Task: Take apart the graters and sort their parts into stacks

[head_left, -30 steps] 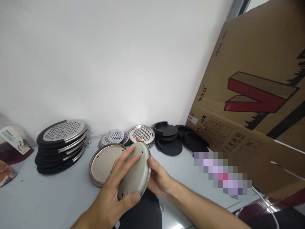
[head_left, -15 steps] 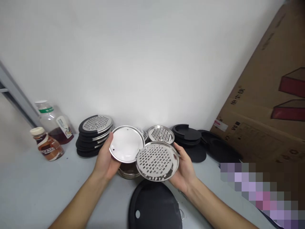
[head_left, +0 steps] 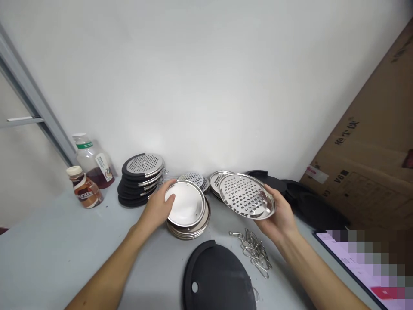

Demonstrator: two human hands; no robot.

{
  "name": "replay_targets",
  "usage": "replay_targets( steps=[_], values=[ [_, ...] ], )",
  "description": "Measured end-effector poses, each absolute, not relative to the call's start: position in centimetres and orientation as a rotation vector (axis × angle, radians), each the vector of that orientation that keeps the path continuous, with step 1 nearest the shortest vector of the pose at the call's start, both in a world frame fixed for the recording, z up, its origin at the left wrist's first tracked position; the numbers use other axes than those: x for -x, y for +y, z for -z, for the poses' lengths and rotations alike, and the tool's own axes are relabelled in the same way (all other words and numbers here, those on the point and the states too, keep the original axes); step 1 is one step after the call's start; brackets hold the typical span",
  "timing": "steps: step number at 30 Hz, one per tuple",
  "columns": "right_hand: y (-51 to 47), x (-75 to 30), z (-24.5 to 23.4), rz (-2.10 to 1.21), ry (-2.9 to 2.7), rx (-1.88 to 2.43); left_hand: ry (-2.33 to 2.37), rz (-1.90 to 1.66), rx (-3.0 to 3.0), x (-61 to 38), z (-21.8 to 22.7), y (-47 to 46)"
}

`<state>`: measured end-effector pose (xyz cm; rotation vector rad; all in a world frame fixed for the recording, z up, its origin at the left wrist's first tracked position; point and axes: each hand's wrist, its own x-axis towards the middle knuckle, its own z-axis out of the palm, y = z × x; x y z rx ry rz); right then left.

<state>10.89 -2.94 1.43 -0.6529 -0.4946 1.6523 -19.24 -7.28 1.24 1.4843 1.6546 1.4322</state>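
My left hand point(head_left: 160, 206) pinches the rim of a shallow round metal dish point(head_left: 187, 204), thumb over its edge, just above a stack of similar dishes point(head_left: 183, 234). Whether the dish touches the stack I cannot tell. My right hand point(head_left: 280, 213) grips the right edge of a round perforated grater plate point(head_left: 245, 194), tilted and held above the table. Behind it lie more slotted metal plates point(head_left: 217, 183), partly hidden. Nearest to me rests a round black tray point(head_left: 222, 275) with a raised rim and a small hole. Metal hooks point(head_left: 254, 252) lie in a pile below my right hand.
A stack of black holders with grater plates point(head_left: 141, 181) stands at the left, near a brown bottle point(head_left: 85, 189) and a clear jug point(head_left: 93, 165). More black trays point(head_left: 314, 206) lie at the right by a large cardboard box point(head_left: 364, 159). A lit screen device point(head_left: 351, 265) sits front right.
My hands have moved apart. The dish in my left hand has come down over the stack, and the grater plate has shifted right, uncovering the hooks. The view has turned slightly.
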Motion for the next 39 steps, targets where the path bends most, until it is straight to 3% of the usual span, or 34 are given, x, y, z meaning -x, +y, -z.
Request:
replay_targets(
  steps=[7, 26, 32, 36, 39],
  values=[
    [-3.4, -10.2, -1.1, -1.712, -0.484, 0.647, 2.182, -0.848, -1.982, 19.2, 0.9, -6.8],
    [-3.9, -9.5, -1.2, -1.768, -0.478, 0.653, 2.159, -0.435, -2.087, 20.0, -1.0, -8.2],
    [-4.4, -8.6, -0.7, -1.818, -0.512, 0.597, 2.327, -0.57, -2.12, 18.6, -0.9, -8.3],
    [-5.1, -7.9, -0.4, -1.874, -0.536, 0.577, 1.847, -1.117, -2.4, 15.2, -1.9, -9.9],
    [-6.0, -7.4, -0.5, -1.919, -0.565, 0.575, 1.561, -1.116, -2.522, 12.6, -2.1, -11.2]
  ],
)
